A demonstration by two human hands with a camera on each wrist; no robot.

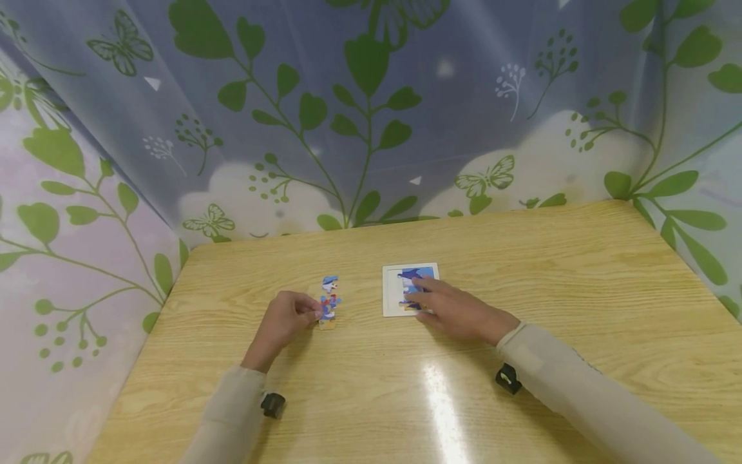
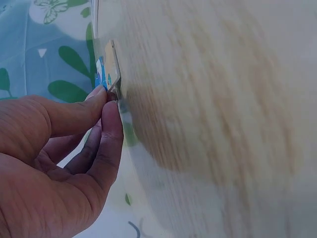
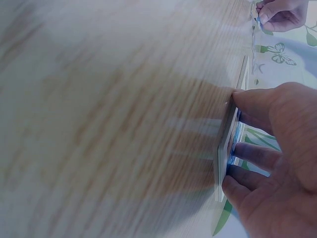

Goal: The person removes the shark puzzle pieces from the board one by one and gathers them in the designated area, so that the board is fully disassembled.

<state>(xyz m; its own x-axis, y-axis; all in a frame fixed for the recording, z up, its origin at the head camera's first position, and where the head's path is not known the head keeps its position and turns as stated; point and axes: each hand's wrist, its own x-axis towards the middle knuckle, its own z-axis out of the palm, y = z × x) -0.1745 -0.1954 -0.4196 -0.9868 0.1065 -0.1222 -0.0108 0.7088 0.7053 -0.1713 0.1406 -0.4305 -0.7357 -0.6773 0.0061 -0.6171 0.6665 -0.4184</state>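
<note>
We count two hands: one left hand point(image 1: 286, 318), one right hand point(image 1: 458, 312). Two sleeves point(image 1: 228, 407), two black wrist cameras point(image 1: 273, 405). One desk point(image 1: 522, 258). One white tray point(image 1: 393, 291). Loose puzzle pieces point(image 1: 328, 309), left of tray: at least two, exact number unclear to us. Tray pieces point(image 1: 408, 274): partly covered, we cannot count. Butterflies point(image 1: 124, 48) on far cloth point(image 1: 440, 142): several.

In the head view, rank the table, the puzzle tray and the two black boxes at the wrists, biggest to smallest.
1. Table
2. Puzzle tray, partly covered by the right hand
3. Left black box and right black box: too alike to rank
</note>
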